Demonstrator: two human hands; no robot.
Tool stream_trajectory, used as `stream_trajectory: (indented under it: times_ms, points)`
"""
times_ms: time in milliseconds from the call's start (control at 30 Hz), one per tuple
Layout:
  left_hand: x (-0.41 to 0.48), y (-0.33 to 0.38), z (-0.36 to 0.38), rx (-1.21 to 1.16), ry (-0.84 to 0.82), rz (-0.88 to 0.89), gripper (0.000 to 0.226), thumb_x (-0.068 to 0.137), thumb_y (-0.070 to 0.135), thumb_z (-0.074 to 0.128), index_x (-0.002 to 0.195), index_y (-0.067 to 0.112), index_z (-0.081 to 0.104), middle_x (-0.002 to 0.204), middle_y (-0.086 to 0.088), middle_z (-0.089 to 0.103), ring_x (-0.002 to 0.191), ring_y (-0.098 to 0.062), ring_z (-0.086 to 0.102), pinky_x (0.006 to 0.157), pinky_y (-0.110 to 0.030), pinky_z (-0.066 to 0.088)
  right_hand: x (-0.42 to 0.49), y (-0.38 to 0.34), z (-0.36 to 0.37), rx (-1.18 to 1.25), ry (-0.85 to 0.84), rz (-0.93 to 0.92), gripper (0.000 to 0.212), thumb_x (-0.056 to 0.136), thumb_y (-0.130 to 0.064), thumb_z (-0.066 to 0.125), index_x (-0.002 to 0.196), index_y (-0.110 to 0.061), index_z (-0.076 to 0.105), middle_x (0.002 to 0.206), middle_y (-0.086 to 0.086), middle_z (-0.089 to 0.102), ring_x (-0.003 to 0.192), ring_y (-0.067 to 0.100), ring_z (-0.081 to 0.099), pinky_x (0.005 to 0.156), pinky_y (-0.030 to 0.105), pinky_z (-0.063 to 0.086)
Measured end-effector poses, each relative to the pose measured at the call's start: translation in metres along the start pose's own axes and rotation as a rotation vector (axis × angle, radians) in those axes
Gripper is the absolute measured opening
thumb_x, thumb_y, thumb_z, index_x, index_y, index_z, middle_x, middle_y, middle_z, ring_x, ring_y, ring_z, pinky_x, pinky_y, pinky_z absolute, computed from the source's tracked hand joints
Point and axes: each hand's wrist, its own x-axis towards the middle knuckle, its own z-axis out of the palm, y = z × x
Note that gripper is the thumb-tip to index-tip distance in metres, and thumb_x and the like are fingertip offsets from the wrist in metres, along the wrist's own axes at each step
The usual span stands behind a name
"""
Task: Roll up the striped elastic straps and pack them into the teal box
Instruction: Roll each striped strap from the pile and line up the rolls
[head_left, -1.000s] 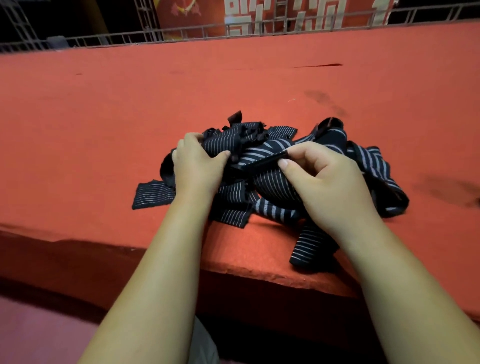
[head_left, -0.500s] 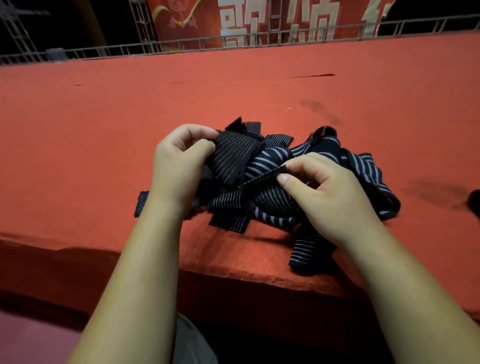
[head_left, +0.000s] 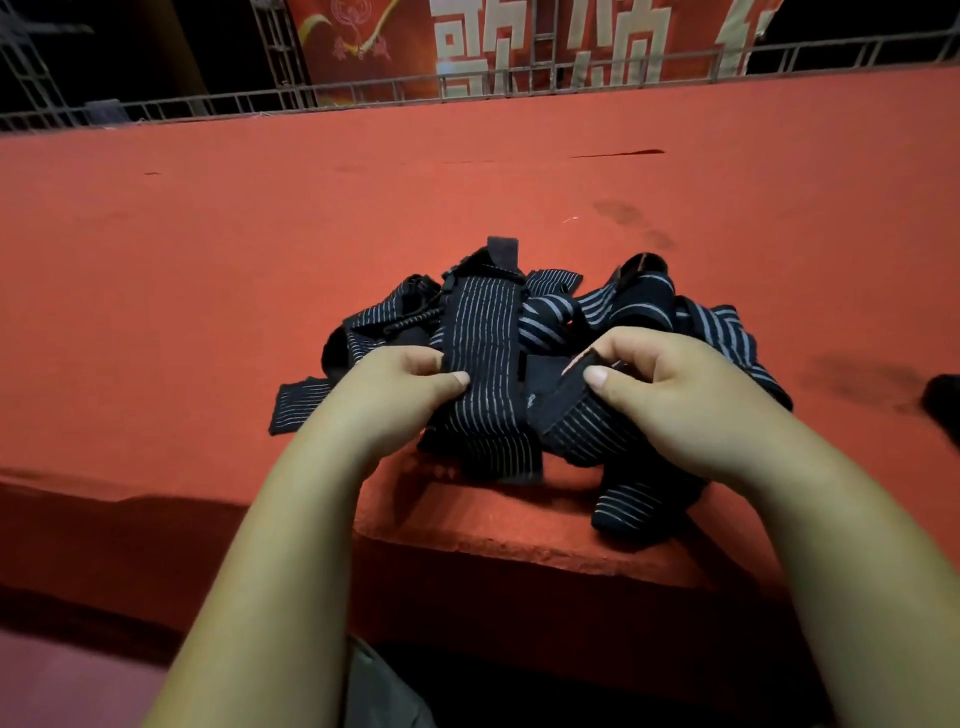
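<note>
On the red platform (head_left: 208, 291), both hands pinch the striped straps (head_left: 597, 312) heaped just beyond them: left hand (head_left: 395, 395), right hand (head_left: 670, 395).

A red felt-covered counter (head_left: 208, 270) is shown; a tangled heap of dark striped elastic straps (head_left: 639, 306) is laid near its front edge.

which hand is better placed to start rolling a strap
Probably the right hand: its thumb and fingers pinch a strap end, where a roll would start. The left hand holds a striped strap partway along its length.
</note>
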Motion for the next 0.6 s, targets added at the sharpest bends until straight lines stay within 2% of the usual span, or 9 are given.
stream_trajectory:
  times_ms: [100,133,200,267,367,433,500,600]
  points:
    - [-0.002,0.004,0.007,-0.094,-0.065,0.072,0.016,0.108,0.019,0.066,0.112,0.019,0.082,0.104,0.002,0.084,0.091,-0.013,0.080,0.073,-0.025,0.060,0.000,0.001,0.001,0.026,0.008,0.040,0.014,0.107,-0.029,0.060,0.107,-0.030,0.075,0.101,-0.004,0.078,0.099,0.022,0.074,0.096,0.051,0.057]
    - [-0.003,0.006,0.010,-0.124,-0.102,0.093,0.018,0.109,0.017,0.064,0.117,0.019,0.080,0.109,0.001,0.084,0.097,-0.015,0.080,0.078,-0.027,0.061,0.000,0.001,0.001,0.080,-0.016,0.056,0.017,0.108,-0.025,0.059,0.107,-0.028,0.076,0.103,-0.004,0.079,0.101,0.019,0.075,0.097,0.048,0.057]
    - [-0.004,0.005,0.014,-0.131,-0.175,0.142,0.023,0.110,0.014,0.061,0.127,0.020,0.075,0.120,-0.001,0.081,0.112,-0.020,0.078,0.097,-0.039,0.061,-0.002,-0.001,-0.002,0.248,-0.081,0.093,0.025,0.110,-0.014,0.056,0.112,-0.024,0.079,0.107,-0.003,0.082,0.105,0.016,0.077,0.099,0.042,0.056]
    - [-0.004,0.001,0.017,-0.120,-0.254,0.180,0.028,0.111,0.012,0.060,0.135,0.023,0.070,0.128,-0.002,0.079,0.122,-0.024,0.074,0.110,-0.051,0.056,-0.003,-0.003,-0.005,0.393,-0.108,0.128,0.028,0.111,-0.010,0.052,0.118,-0.019,0.078,0.110,0.005,0.082,0.110,0.025,0.077,0.104,0.047,0.057]
    - [-0.003,-0.002,0.020,-0.061,-0.353,0.211,0.033,0.110,0.018,0.062,0.140,0.030,0.067,0.133,-0.006,0.076,0.128,-0.034,0.070,0.113,-0.063,0.050,-0.002,0.001,-0.007,0.504,-0.071,0.176,0.028,0.111,-0.010,0.052,0.121,-0.015,0.078,0.113,0.017,0.080,0.114,0.041,0.075,0.106,0.061,0.055]
    - [-0.004,-0.001,0.023,-0.033,-0.379,0.233,0.030,0.110,0.016,0.063,0.137,0.026,0.070,0.133,-0.004,0.076,0.126,-0.027,0.071,0.110,-0.054,0.052,-0.002,0.003,-0.008,0.593,-0.057,0.209,0.029,0.110,-0.009,0.051,0.121,-0.012,0.078,0.116,0.022,0.078,0.117,0.047,0.071,0.108,0.065,0.052]
    - [-0.006,0.001,0.026,-0.035,-0.410,0.260,0.031,0.109,0.008,0.063,0.134,0.021,0.074,0.134,0.004,0.076,0.130,-0.016,0.069,0.112,-0.044,0.051,-0.003,0.005,-0.010,0.630,-0.074,0.220,0.029,0.110,-0.010,0.051,0.122,-0.011,0.078,0.118,0.022,0.078,0.120,0.047,0.070,0.111,0.063,0.051]
    - [-0.008,0.003,0.031,0.012,-0.469,0.322,0.033,0.105,0.001,0.066,0.131,0.018,0.079,0.135,0.007,0.076,0.134,-0.013,0.066,0.116,-0.044,0.050,-0.006,0.007,-0.011,0.687,-0.125,0.223,0.030,0.110,-0.010,0.051,0.124,-0.010,0.077,0.118,0.026,0.077,0.122,0.049,0.068,0.108,0.057,0.051]
